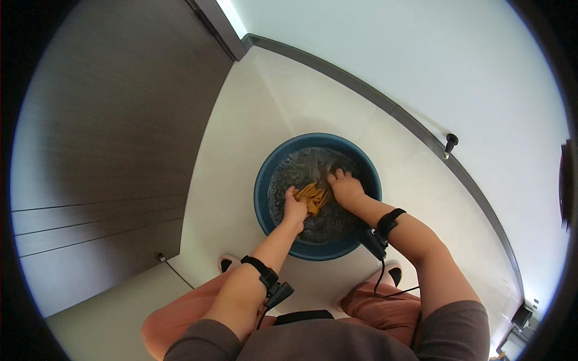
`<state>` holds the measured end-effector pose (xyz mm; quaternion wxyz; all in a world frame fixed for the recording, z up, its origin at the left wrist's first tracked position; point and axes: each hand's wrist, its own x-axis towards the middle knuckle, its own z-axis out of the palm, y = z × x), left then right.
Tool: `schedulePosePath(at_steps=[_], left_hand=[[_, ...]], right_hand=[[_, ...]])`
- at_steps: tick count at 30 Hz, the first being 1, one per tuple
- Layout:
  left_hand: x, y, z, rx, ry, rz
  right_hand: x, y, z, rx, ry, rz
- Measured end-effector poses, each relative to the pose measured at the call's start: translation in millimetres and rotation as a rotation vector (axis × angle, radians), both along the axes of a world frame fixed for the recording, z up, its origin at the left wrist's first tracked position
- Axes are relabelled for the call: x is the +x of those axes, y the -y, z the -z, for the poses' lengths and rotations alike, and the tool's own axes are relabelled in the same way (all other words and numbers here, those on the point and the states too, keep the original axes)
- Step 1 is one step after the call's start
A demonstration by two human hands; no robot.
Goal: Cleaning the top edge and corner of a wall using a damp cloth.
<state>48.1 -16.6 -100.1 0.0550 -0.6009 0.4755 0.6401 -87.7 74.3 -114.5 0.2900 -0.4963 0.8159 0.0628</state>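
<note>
A round blue basin (262, 219) stands on the floor in front of me, holding dark, foamy water (319, 231). Bunched in folds above the water is a mustard-yellow cloth (313, 198). My left hand (294, 210) is closed on the cloth's left side. On the basin's right side, my right hand (345, 189) dips toward the water with its fingers a little apart, just beyond the cloth's right edge. Nothing shows in it, though the undersides of its fingers are hidden.
A dark wood door (120, 132) fills the left side. At the right, a white wall (421, 54) meets the floor along a grey baseboard (385, 105), with a black doorstop (451, 142) near it. Strapped devices with cables sit on both forearms, one hanging close to the basin's rim.
</note>
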Motion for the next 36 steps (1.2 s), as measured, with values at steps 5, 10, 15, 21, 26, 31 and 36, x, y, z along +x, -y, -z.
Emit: schedulePosePath(at_steps=[5, 10, 15, 21, 26, 31, 36], left_hand=[[-3.3, -9.6, 12.3, 0.106, -0.117, -0.129], [-0.5, -2.3, 13.8, 0.518, -0.306, -0.381], [-4.4, 2.6, 0.1, 0.534, -0.257, -0.407], [-8.0, 6.1, -33.7, 0.29, -0.453, -0.194], [-8.0, 25.4, -58.1, -0.346, -0.462, 0.509], [-8.0, 31.8, -77.3, -0.219, -0.517, 0.691], [-17.8, 29.1, -107.6, -0.469, -0.497, 0.89]], right_hand=[[4.2, 2.7, 1.1, -0.366, 0.973, 0.726], [30.6, 5.6, -57.8, -0.481, 1.128, 0.588], [43.3, 6.4, -57.6, -0.609, 0.632, 0.392], [9.0, -8.7, -47.3, -0.692, 0.129, 0.119], [-13.3, -23.7, -28.5, -0.677, 0.268, -0.063], [-11.9, -16.5, -79.9, -0.541, 0.557, 0.231], [-10.2, -6.8, -97.9, -0.892, 0.616, 0.216]])
